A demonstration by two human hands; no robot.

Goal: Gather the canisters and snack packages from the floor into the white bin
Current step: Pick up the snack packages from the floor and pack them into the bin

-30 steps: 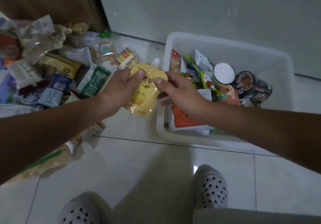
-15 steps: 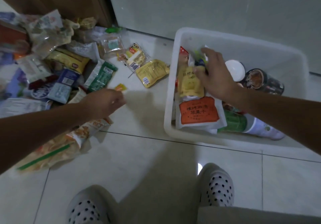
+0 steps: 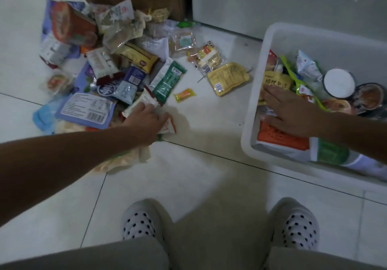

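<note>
On the pale tiled floor, our left hand curls round a white-and-red packet at the pile's edge. It looks like light, crinkly, slippery film, so we should pinch a sealed end. Our right hand lies flat and slack on packages inside the white bin.

arms: bare, sleeveless | trousers: grey-beige | slippers: white, perforated with dark holes
</note>
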